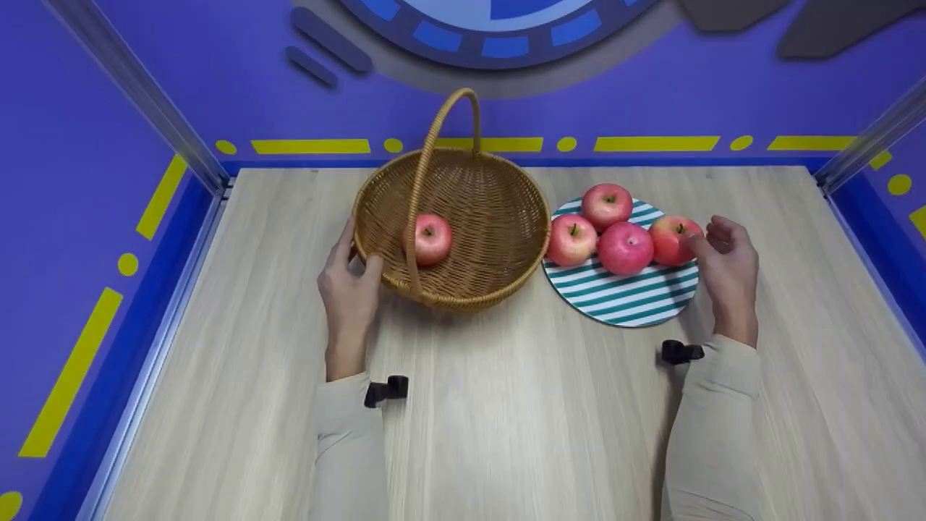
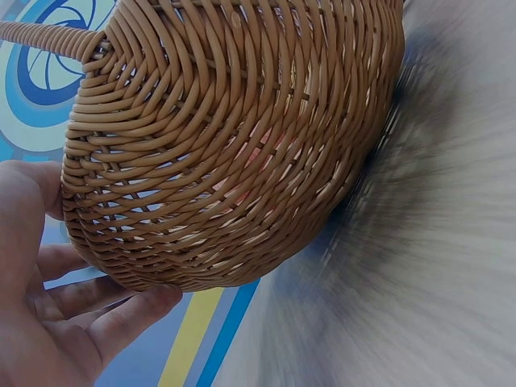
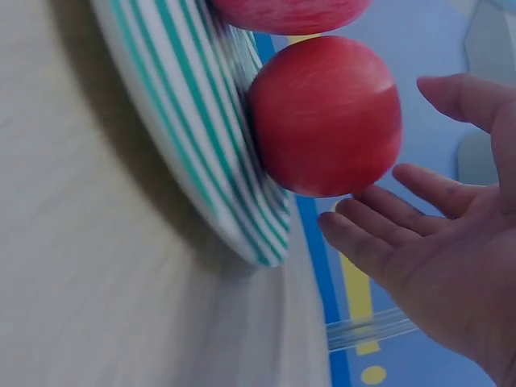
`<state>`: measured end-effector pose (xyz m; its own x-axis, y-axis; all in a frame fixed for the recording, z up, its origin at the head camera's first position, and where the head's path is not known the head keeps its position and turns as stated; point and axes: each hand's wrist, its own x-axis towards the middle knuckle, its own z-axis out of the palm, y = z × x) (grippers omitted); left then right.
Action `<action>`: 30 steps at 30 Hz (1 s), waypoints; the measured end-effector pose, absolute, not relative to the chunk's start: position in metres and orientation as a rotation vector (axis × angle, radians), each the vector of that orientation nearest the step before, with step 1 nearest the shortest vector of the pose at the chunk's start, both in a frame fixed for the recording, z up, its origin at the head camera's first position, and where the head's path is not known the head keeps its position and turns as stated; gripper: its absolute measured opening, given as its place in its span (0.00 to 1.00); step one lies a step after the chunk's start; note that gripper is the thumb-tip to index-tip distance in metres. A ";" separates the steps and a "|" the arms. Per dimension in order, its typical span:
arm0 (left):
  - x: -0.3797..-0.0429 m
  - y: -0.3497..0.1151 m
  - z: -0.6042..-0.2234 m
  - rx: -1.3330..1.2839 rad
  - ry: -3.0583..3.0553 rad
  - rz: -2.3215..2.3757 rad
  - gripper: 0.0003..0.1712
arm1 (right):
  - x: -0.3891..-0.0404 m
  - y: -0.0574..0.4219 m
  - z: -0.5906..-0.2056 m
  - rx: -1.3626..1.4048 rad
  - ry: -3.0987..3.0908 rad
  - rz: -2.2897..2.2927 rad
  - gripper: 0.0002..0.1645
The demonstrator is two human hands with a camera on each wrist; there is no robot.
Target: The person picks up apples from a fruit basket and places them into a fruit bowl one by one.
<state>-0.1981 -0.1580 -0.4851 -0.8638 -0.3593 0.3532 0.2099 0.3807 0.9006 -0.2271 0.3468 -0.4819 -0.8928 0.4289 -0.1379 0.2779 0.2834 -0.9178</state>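
My left hand (image 1: 351,289) holds the left side of a round wicker basket (image 1: 492,282), thumb at the rim and fingers along the outer wall. In the left wrist view the fingers (image 2: 133,318) spread against the weave. One red apple (image 1: 432,240) lies inside the basket, left of its middle, partly behind the arched handle (image 1: 421,166). My right hand (image 1: 732,271) is beside the rightmost apple (image 1: 673,241) on a striped plate. Its thumb stands apart from the extended fingers (image 3: 379,242), and the fingertips are right at the apple's side in the right wrist view.
A round plate with green and white stripes (image 1: 622,307) stands right of the basket. It bears several apples, among them a pinkish one (image 1: 626,248), a paler one (image 1: 572,240) and one at the back (image 1: 607,207). Blue panels (image 1: 289,108) enclose the wooden table (image 1: 506,420).
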 end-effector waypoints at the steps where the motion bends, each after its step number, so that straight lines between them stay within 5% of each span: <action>1: -0.198 -0.158 -0.485 0.125 -2.142 -1.505 0.37 | -0.226 0.346 -0.480 -0.658 -2.408 1.655 0.45; 30: -0.197 -0.158 -0.484 0.148 -2.168 -1.509 0.38 | -0.223 0.288 -0.451 -0.079 -2.420 1.531 0.40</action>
